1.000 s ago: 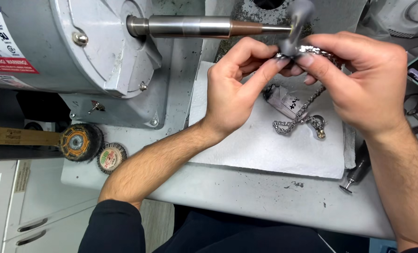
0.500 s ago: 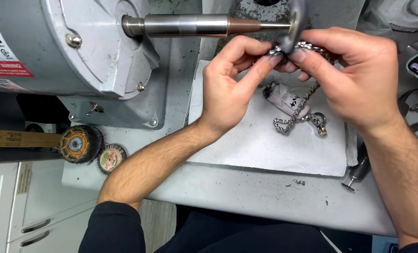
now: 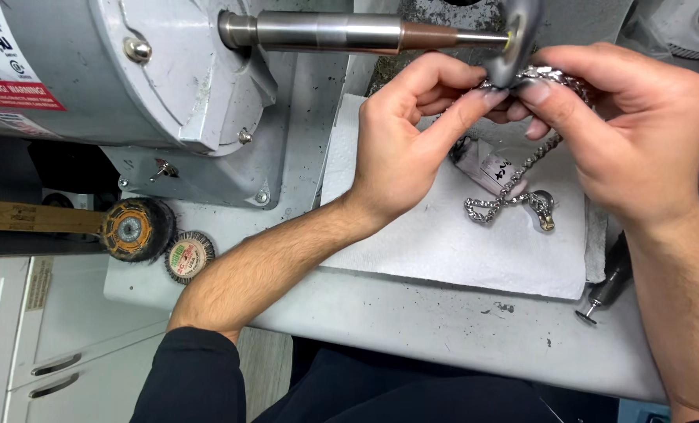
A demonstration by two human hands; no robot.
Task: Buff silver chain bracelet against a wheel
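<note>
**Both hands press a silver chain against the buffing wheel**

On the grey motor housing (image 3: 91, 70) at 10 o'clock sits a white rectangular label with a red band beneath it. A small white tag (image 3: 497, 168) with dark marks hangs on the chain near centre. At 8 o'clock lie 2 round wheels: a bristly orange-and-black one (image 3: 134, 229) and a smaller one with a pale printed paper face (image 3: 189, 256).

The left hand (image 3: 412, 149) and right hand (image 3: 624, 133) each pinch the metal curb chain (image 3: 514, 196) shut between thumb and fingertips at 1 o'clock, holding it against the grey buffing wheel (image 3: 518, 35) on the tapered steel spindle (image 3: 349, 33). The chain's loose end trails onto a white paper towel (image 3: 443, 243) over the speckled bench (image 3: 443, 329).
</note>
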